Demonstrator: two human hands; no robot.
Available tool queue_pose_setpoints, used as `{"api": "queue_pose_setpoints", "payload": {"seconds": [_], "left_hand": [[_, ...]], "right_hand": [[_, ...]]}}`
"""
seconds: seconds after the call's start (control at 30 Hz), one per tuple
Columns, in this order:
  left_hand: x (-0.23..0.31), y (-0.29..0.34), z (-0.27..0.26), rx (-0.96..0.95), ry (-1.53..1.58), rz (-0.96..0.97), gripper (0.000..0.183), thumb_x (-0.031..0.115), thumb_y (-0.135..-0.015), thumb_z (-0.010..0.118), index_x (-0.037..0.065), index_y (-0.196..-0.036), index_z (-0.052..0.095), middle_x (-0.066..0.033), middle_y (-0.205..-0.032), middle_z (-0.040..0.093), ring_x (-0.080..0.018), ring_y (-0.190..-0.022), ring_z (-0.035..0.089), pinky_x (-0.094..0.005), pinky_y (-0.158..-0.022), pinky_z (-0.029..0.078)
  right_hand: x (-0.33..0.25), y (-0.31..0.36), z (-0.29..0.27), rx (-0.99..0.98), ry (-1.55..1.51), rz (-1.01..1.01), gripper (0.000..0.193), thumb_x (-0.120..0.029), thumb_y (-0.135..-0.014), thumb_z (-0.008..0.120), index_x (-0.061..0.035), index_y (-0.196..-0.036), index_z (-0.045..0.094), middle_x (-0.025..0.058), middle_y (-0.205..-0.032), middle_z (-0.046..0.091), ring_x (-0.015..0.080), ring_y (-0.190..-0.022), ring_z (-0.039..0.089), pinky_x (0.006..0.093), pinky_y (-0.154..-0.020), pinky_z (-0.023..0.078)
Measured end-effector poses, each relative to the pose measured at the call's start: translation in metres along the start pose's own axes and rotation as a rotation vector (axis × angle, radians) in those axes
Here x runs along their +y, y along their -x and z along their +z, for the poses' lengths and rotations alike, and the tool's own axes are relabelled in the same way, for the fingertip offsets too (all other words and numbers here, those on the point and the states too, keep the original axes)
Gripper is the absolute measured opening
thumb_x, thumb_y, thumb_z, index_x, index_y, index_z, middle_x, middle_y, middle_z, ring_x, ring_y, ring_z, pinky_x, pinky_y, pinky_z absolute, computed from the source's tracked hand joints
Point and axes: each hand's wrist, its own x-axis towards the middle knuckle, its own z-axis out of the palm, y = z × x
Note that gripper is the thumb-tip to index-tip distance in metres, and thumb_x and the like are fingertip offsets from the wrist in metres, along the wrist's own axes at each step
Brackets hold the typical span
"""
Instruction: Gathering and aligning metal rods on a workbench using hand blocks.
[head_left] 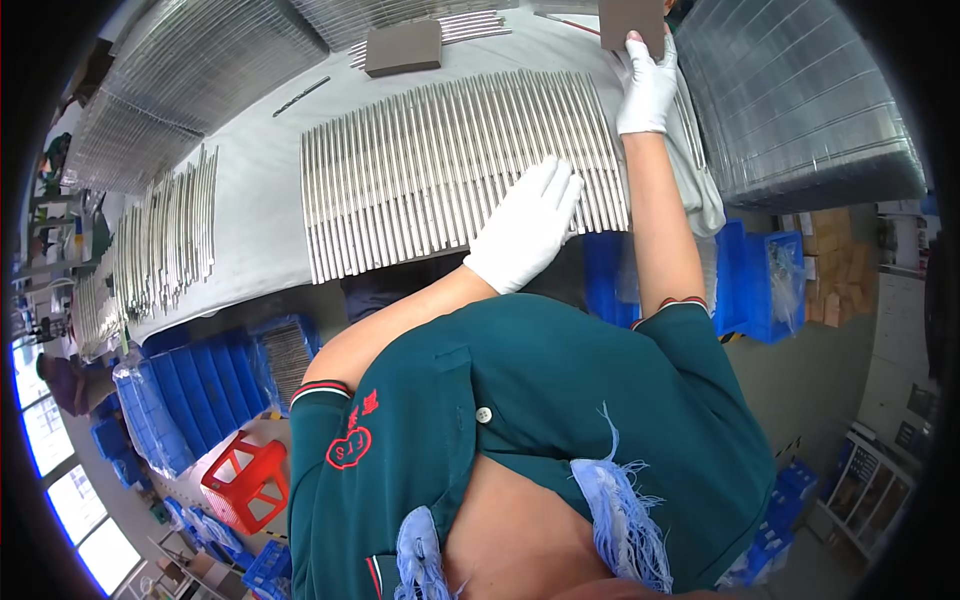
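A wide row of slim silvery metal rods (400, 165) lies side by side on the pale-covered table. On the right part of the row, near its front ends, my left hand (528, 225) in a white glove lies flat with its fingers stretched out. My right hand (648, 88), gloved too, is farther off at the far right, beyond the row's corner. It grips a flat grey-brown rectangular block (628, 22), thumb on the face; the fingers behind are partly hidden. A similar grey-brown block (403, 48) rests on several rods at the back.
A dark drill bit (301, 97) lies behind the row. More rods (170, 235) are spread at the table's left. Stacked clear plastic trays (800, 100) stand at the right and others (215, 70) at the back left. Blue crates (195, 395) and a red stool (247, 483) are below left.
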Motion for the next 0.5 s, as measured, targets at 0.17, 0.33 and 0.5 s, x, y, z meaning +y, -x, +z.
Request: {"api": "queue_pose_setpoints", "payload": {"seconds": [0.17,0.33,0.5], "left_hand": [[0.001,0.006,-0.004,0.045,0.062,0.061,0.054,0.015,-0.075,0.07,-0.003,-0.122,0.053,-0.0166,-0.122,0.055,-0.0327,-0.12,0.051,-0.0397,-0.105,0.042],[0.0,0.002,-0.017,-0.01,0.198,0.023,0.036,0.018,-0.081,0.066,-0.001,-0.109,0.054,-0.0146,-0.113,0.053,-0.0316,-0.108,0.054,-0.0388,-0.091,0.048],[-0.003,0.003,-0.021,0.024,0.239,0.048,0.025,0.021,-0.085,0.062,0.001,-0.097,0.052,-0.0146,-0.104,0.048,-0.0305,-0.099,0.052,-0.0386,-0.077,0.049]], "right_hand": [[-0.001,-0.001,-0.005,-0.03,0.023,-0.025,0.057,-0.007,-0.089,0.068,-0.0104,-0.14,0.043,0.0071,-0.13,0.055,0.0239,-0.115,0.058,0.0423,-0.097,0.052],[-0.045,0.012,-0.013,-0.4,0.35,0.004,0.056,-0.007,-0.089,0.069,-0.0093,-0.141,0.049,0.0044,-0.135,0.055,0.0129,-0.119,0.053,0.0254,-0.099,0.045],[-0.085,0.029,-0.018,-0.808,0.731,0.267,0.057,-0.017,-0.083,0.073,-0.0112,-0.137,0.056,0.0065,-0.129,0.062,0.0155,-0.116,0.057,0.0289,-0.103,0.043]]}}
